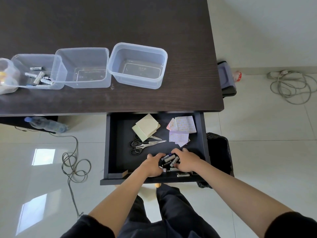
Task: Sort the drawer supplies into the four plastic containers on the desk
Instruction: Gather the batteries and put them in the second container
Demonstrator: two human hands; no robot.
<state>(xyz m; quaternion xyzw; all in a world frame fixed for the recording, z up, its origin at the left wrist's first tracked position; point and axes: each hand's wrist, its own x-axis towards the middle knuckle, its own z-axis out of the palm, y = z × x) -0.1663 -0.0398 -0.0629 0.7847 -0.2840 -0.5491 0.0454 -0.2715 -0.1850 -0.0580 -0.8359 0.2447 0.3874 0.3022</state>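
A: Where are the hands?

B: Both down in the open drawer (109, 143), lower centre of the frame. The left hand (153, 166) and the right hand (186, 162) cup a loose pile of batteries (169, 158) between them, fingers curled in against the pile from both sides. Whether either one actually has a battery pinched, I cannot tell from here

A: What else lies in the drawer?

B: Black-handled scissors (144, 145) left of centre, a cream pad of notes (145, 127) above them partly covering a second pair, and patterned paper squares (183, 129) toward the upper right corner of the drawer

A: And the containers?

B: In a row on the dark surface (120, 18), left half of the frame. The right container (138, 47) and the middle container (82, 50) look bare inside. The left container (56, 86) already has several batteries. A fourth tub (6, 90) sits cut off at the left edge with something yellow in it
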